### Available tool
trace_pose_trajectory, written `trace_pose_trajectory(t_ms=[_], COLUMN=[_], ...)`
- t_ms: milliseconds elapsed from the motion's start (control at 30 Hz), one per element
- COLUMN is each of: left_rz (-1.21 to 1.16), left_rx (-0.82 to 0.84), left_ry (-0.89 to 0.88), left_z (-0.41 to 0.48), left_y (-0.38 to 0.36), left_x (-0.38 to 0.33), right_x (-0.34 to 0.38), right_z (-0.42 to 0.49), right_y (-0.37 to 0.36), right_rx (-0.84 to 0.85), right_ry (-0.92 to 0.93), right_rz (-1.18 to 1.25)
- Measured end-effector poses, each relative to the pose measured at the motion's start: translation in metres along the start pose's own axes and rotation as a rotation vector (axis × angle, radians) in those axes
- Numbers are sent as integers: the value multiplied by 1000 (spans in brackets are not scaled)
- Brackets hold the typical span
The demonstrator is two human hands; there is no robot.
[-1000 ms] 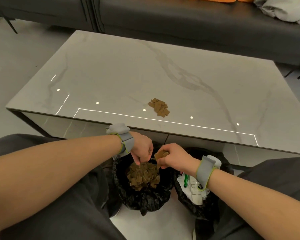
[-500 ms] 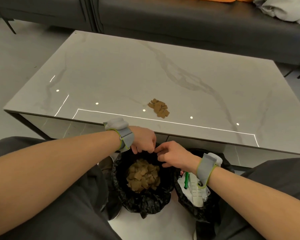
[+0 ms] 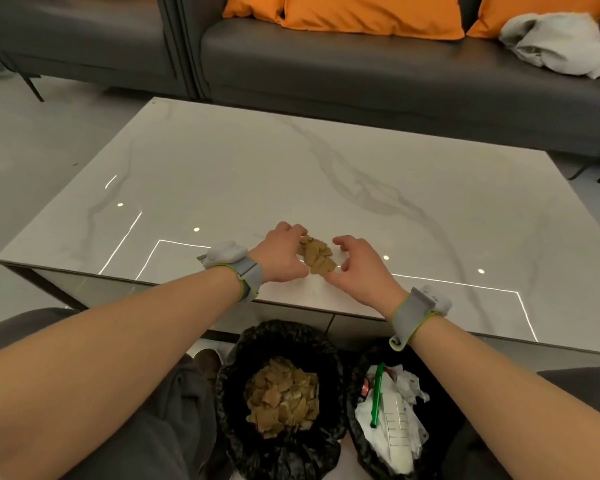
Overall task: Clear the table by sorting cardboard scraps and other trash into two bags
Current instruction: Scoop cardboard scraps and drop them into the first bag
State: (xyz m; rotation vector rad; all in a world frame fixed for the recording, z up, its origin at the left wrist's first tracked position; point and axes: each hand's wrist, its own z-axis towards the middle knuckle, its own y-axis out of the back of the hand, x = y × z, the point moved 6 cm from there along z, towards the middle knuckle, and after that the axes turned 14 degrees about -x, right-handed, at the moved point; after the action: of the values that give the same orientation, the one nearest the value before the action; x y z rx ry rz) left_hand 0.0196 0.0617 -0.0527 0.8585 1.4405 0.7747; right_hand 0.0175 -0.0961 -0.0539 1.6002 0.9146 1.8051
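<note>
Scrap pile (image 3: 317, 259): small heap of brown cardboard bits, flat on the worktop (image 3: 222, 168), toward 6 o'clock and close to the near edge.

Left hand (image 3: 279, 256) at the pile's 9 o'clock. Fingers (image 3: 297, 230) curled over the pile's far-left edge with tips on the scraps, thumb at the near side, so the hand is cupped round that side of the heap.

Right hand (image 3: 355, 268) at the pile's 3 o'clock. Fingers (image 3: 343, 242) half-curled, tips just clear of the pile and holding nothing. Thumb tip is at the pile's near-right corner; can't tell if it's touching.

Grey wristbands with green edging: left one (image 3: 243, 268), right one (image 3: 416, 310).

On the floor below the worktop's near edge, at 6 o'clock, are two black bags side by side between the knees. Left bag (image 3: 232, 375) holds bagged scraps (image 3: 281, 393), all brown cardboard. Right bag (image 3: 444, 403) holds crumpled white paper (image 3: 395, 424) and a green pen (image 3: 376, 396).

Worktop is pale marble-look with grey veins and ceiling-light reflections.

At 12 o'clock beyond it: dark grey sofa (image 3: 361, 71) with orange cushions (image 3: 371, 13). A bundled grey cloth (image 3: 561, 43) sits on the seat at about 2 o'clock.
</note>
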Motion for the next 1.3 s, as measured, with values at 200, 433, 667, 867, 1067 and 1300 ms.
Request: trace_pose_trajectory(t_ms=[200, 433, 667, 867, 1067, 1300], left_rz=[52, 98, 128, 109, 103, 126], left_rx=[19, 3, -35, -24, -4, 3], left_ry=[-30, -87, -121, -120, -121, -144], left_z=[20, 23, 13, -3, -20, -37], left_y=[-13, -14, -11, -8, -8, -6], left_x=[-11, -18, -22, -23, -22, -21], right_x=[12, 14, 17, 17, 21, 26], right_z=[29, 37, 24, 6, -11, -27], right_y=[-16, -17, -16, -14, -16, -18], right_rx=[101, 85, 47, 33, 50, 55], right_ry=[117, 165, 166, 134, 149, 147], right_rz=[-76, -145, -112, -73, -88, -86])
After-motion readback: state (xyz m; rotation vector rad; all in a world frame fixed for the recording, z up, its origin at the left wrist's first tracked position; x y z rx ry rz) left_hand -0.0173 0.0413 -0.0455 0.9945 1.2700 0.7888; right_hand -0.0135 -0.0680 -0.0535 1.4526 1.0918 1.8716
